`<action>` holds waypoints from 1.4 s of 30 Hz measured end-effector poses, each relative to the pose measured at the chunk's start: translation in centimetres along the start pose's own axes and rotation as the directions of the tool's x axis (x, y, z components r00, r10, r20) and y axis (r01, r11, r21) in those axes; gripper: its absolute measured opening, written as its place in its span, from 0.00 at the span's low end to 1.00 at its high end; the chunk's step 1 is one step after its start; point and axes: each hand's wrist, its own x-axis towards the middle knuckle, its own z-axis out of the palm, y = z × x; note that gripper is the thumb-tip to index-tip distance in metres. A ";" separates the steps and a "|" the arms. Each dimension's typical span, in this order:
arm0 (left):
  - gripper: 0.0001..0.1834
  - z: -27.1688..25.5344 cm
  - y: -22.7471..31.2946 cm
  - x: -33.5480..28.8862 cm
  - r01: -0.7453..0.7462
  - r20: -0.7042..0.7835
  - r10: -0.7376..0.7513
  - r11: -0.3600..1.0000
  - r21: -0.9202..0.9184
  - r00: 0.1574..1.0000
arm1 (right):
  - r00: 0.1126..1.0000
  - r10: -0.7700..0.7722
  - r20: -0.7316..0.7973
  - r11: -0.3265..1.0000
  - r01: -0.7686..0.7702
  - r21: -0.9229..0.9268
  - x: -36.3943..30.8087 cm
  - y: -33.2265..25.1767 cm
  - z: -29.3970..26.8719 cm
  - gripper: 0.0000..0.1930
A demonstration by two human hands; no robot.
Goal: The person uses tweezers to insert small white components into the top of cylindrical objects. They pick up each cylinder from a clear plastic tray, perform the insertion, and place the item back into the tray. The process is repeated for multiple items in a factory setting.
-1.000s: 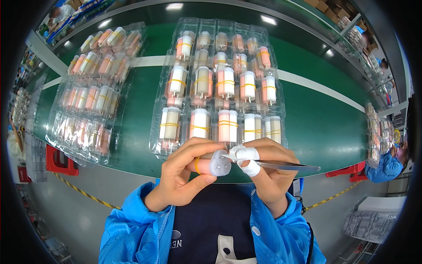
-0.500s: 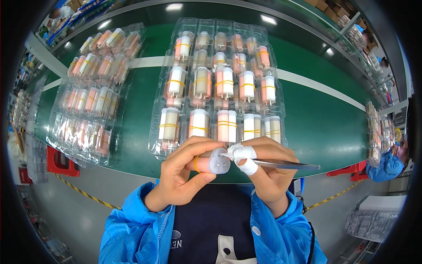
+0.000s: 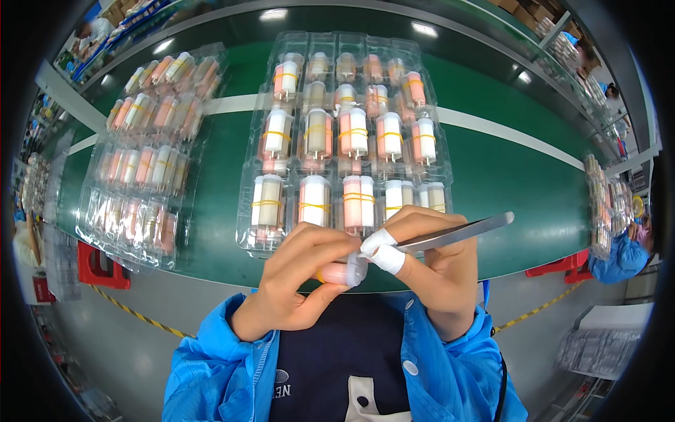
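Note:
My left hand (image 3: 290, 283) is closed around a pink capped cylinder (image 3: 335, 273) with a yellow rubber band on it. Its translucent end cap (image 3: 357, 271) points toward my right hand. Slim metal tweezers (image 3: 460, 233) are gripped in my right hand (image 3: 441, 274), their back end sticking up to the right. White coverings (image 3: 385, 257) wrap that hand's thumb and forefinger, which pinch at the cap's upper edge. The fingers hide the tweezer tips. Just beyond both hands lies a clear plastic tray (image 3: 245, 231) of banded pink, white and grey-beige cylinders (image 3: 358, 201).
To the left, another clear tray (image 3: 83, 211) carries rows of similar cylinders on the green table (image 3: 218, 190). A red stool (image 3: 102, 267) stands below the table at left. At the far right are more filled trays (image 3: 600, 225) and a person in a blue sleeve (image 3: 619, 257).
My right hand has rolled, swinging the tweezers' back end upward. The capped end has turned, showing less of its face. The cylinder stays in my left hand.

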 end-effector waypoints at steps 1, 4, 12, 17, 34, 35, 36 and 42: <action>0.25 0.0 0.0 -0.1 0.001 -0.025 -0.001 1.000 -0.019 1.000 | 0.998 -0.049 -0.034 0.996 0.051 0.078 -0.1 0.4 0.0 0.07; 0.27 0.3 0.1 0.1 -0.009 -0.100 -0.004 0.992 -0.124 0.995 | 0.976 -0.146 -0.164 0.952 0.184 0.245 -0.9 1.6 0.5 0.09; 0.30 1.4 0.1 -0.5 0.119 -0.139 -0.192 0.901 -0.416 0.972 | 0.955 -0.058 -0.289 0.975 0.117 0.191 -1.8 1.6 1.4 0.11; 0.27 0.9 -0.4 -0.3 0.074 -0.160 -0.088 0.993 -0.092 0.983 | 0.949 -0.161 -0.272 0.980 0.187 0.072 -1.5 1.1 1.8 0.11; 0.26 0.7 -0.7 0.1 -0.028 -0.166 0.053 0.988 0.149 0.985 | 0.966 -0.172 -0.195 0.985 0.168 -0.037 -1.0 1.7 1.8 0.10; 0.26 0.7 -0.6 0.1 -0.027 -0.164 0.053 0.988 0.155 0.985 | 0.967 -0.166 -0.195 0.986 0.163 -0.035 -1.0 1.7 1.8 0.10; 0.26 0.7 -0.6 0.2 -0.026 -0.163 0.053 0.987 0.161 0.985 | 0.964 -0.176 -0.198 0.984 0.174 -0.031 -1.0 1.8 1.8 0.10; 0.25 0.7 -0.5 0.3 -0.043 -0.164 0.071 0.985 0.168 0.984 | 0.954 -0.203 -0.220 0.979 0.206 -0.011 -1.0 2.0 1.9 0.09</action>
